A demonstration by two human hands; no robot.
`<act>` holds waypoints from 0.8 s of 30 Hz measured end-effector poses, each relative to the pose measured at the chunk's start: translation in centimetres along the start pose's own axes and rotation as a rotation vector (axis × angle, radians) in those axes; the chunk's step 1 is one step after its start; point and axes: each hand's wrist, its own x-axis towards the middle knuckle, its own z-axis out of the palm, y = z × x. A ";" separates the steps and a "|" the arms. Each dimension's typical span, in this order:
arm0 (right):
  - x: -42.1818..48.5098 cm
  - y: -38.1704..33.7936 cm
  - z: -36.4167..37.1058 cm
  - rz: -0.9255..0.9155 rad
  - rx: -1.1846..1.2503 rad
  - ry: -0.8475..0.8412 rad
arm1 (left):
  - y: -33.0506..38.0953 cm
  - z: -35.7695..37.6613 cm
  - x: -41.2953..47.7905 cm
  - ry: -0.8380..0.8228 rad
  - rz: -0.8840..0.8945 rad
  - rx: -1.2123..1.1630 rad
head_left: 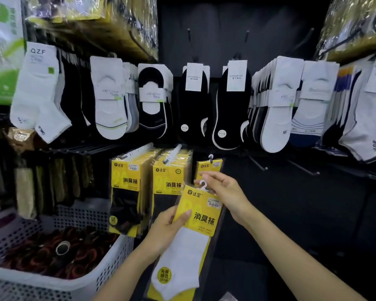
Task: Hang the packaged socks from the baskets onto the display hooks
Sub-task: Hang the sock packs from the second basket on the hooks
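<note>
we grip the sock pack (202, 218) with our left hand (167, 229) while our right hand (226, 192) pinches its top by the hanger (203, 185), lining it up behind the hung pack (208, 167).

From my feed, a green-and-white box (2, 51) fills the top left corner. Beside it sit clear-wrapped bundles (91, 16), and more wrapped bundles (356, 25) are at top right. Between them is a dark back panel (269, 29).

A row of banded socks hangs across the middle. From the left I see:
- a white QZF ankle sock (37, 92) with dark socks behind it
- white liner socks (109, 101)
- a black liner with a white insert (152, 105)
- two black liners (193, 105) side by side
- a thick stack of white liners (278, 105)
- grey ankle socks (367, 127) at far right

Lower left, olive and brown socks (52, 181) hang in shadow under a gold packet (20, 137).
</note>
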 end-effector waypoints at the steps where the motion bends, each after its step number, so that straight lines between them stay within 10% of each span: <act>1: -0.2 -0.2 -0.1 -0.010 -0.004 -0.012 | 0.1 0.1 0.0 0.001 -0.002 0.008; 24: -0.2 0.7 -3.2 -0.025 0.096 0.219 | 1.1 4.5 2.9 0.117 0.097 -0.079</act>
